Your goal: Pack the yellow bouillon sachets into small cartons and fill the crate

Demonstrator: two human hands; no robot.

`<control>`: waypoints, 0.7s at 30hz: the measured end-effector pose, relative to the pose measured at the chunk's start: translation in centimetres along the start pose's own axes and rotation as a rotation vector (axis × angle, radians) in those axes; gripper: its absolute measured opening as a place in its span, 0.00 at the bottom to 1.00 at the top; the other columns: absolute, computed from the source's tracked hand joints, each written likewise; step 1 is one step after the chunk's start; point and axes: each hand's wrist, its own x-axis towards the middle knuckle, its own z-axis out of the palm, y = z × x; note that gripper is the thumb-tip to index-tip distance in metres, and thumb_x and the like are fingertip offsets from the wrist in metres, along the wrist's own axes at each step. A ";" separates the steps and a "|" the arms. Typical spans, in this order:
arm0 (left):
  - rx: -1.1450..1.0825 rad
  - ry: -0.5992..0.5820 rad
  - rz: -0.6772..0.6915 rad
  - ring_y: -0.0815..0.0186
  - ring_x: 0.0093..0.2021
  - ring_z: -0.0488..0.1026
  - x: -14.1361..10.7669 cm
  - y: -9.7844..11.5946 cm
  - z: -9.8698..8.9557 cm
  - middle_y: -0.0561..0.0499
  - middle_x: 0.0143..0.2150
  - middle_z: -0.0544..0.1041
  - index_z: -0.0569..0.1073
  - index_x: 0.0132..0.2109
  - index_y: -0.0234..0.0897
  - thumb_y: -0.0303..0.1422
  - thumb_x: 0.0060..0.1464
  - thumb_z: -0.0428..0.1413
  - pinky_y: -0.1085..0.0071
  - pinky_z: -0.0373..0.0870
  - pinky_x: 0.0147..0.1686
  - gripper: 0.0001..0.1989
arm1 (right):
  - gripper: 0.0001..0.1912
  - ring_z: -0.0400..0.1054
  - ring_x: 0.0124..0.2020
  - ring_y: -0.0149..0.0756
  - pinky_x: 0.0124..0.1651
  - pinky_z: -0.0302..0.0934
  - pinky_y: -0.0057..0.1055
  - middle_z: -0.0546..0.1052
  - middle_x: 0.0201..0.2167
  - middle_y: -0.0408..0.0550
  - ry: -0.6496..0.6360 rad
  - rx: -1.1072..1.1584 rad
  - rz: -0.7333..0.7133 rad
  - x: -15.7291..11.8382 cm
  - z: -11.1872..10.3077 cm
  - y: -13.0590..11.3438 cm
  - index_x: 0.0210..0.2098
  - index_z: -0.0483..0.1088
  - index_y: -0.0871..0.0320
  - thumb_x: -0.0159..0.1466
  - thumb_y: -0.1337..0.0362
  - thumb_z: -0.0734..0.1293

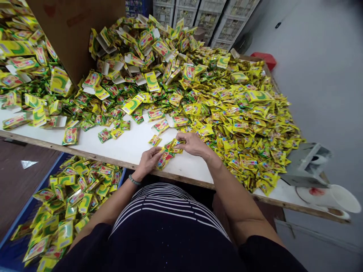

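Observation:
Near the table's front edge, my left hand (149,161) has its fingers closed round a small yellow, green and red box (164,159), which is tilted. My right hand (194,144) pinches a small yellow packet (176,146) at the upper right of that box, close against its top end. Just behind the box a loose yellow packet (154,140) lies on the white tabletop (137,140). Two open boxes lie a little farther back. A large heap of yellow packets (241,124) rises to the right of my right hand.
Boxes and green packets are piled at the back and left, beside a brown cardboard panel (76,34). A blue crate (58,166) of filled boxes stands below the table at left. At right are a grey metal device (306,164) and a white cup (344,198).

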 end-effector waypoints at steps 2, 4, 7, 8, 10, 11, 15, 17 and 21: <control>0.017 -0.005 0.015 0.59 0.44 0.77 0.0 0.1 0.0 0.44 0.44 0.81 0.78 0.47 0.33 0.49 0.53 0.62 0.67 0.73 0.46 0.24 | 0.14 0.55 0.28 0.30 0.33 0.47 0.28 0.61 0.23 0.38 -0.013 -0.038 0.010 0.1 0.0 -0.2 0.25 0.60 0.56 0.54 0.62 0.71; 0.012 -0.022 0.016 0.59 0.45 0.77 0.1 0.3 0.1 0.45 0.45 0.81 0.78 0.48 0.34 0.48 0.53 0.62 0.67 0.73 0.46 0.23 | 0.12 0.55 0.27 0.30 0.33 0.46 0.28 0.62 0.22 0.37 -0.055 -0.076 0.001 0.3 -0.1 -0.6 0.25 0.61 0.56 0.54 0.64 0.71; -0.044 -0.058 -0.003 0.59 0.44 0.77 0.0 0.9 0.3 0.44 0.45 0.81 0.78 0.48 0.33 0.48 0.52 0.63 0.67 0.73 0.46 0.24 | 0.10 0.55 0.27 0.29 0.33 0.45 0.28 0.63 0.21 0.37 -0.178 -0.076 -0.040 0.7 -0.3 -0.9 0.25 0.62 0.56 0.54 0.65 0.70; -0.066 -0.063 -0.009 0.59 0.43 0.77 0.0 1.1 0.3 0.44 0.44 0.81 0.78 0.47 0.33 0.49 0.52 0.63 0.67 0.73 0.45 0.24 | 0.10 0.55 0.27 0.29 0.32 0.46 0.27 0.63 0.21 0.37 -0.195 -0.065 -0.046 0.8 -0.3 -0.9 0.25 0.63 0.56 0.54 0.65 0.70; -0.104 -0.061 -0.024 0.61 0.41 0.77 0.0 1.4 0.4 0.44 0.43 0.81 0.78 0.46 0.32 0.49 0.50 0.64 0.68 0.72 0.44 0.25 | 0.11 0.55 0.27 0.29 0.33 0.46 0.27 0.63 0.21 0.37 -0.156 -0.031 -0.045 0.9 -0.2 -0.7 0.25 0.63 0.57 0.55 0.62 0.70; -0.120 -0.053 -0.035 0.62 0.41 0.76 0.0 1.5 0.4 0.45 0.42 0.81 0.78 0.45 0.32 0.49 0.49 0.65 0.68 0.72 0.43 0.25 | 0.12 0.56 0.28 0.30 0.33 0.47 0.28 0.64 0.22 0.38 -0.115 -0.005 -0.042 1.0 0.0 -0.5 0.25 0.63 0.57 0.56 0.60 0.70; -0.171 -0.012 -0.087 0.65 0.38 0.75 0.0 1.4 0.4 0.48 0.39 0.80 0.76 0.44 0.32 0.47 0.46 0.67 0.70 0.71 0.41 0.25 | 0.19 0.56 0.27 0.30 0.32 0.50 0.29 0.67 0.24 0.40 0.144 0.119 0.037 0.8 1.6 -0.1 0.26 0.66 0.57 0.57 0.48 0.70; -0.182 0.010 -0.101 0.66 0.37 0.75 0.0 1.3 0.4 0.49 0.38 0.80 0.76 0.43 0.32 0.47 0.46 0.68 0.71 0.71 0.39 0.24 | 0.21 0.56 0.26 0.30 0.30 0.50 0.29 0.68 0.24 0.41 0.277 0.147 0.120 0.5 2.8 0.1 0.26 0.67 0.57 0.57 0.45 0.70; -0.189 0.031 -0.119 0.66 0.36 0.75 0.0 1.3 0.4 0.49 0.37 0.79 0.75 0.42 0.32 0.47 0.45 0.68 0.71 0.70 0.39 0.25 | 0.20 0.59 0.25 0.32 0.30 0.53 0.30 0.71 0.24 0.43 0.396 0.103 0.198 -0.4 4.8 0.5 0.26 0.69 0.57 0.58 0.46 0.70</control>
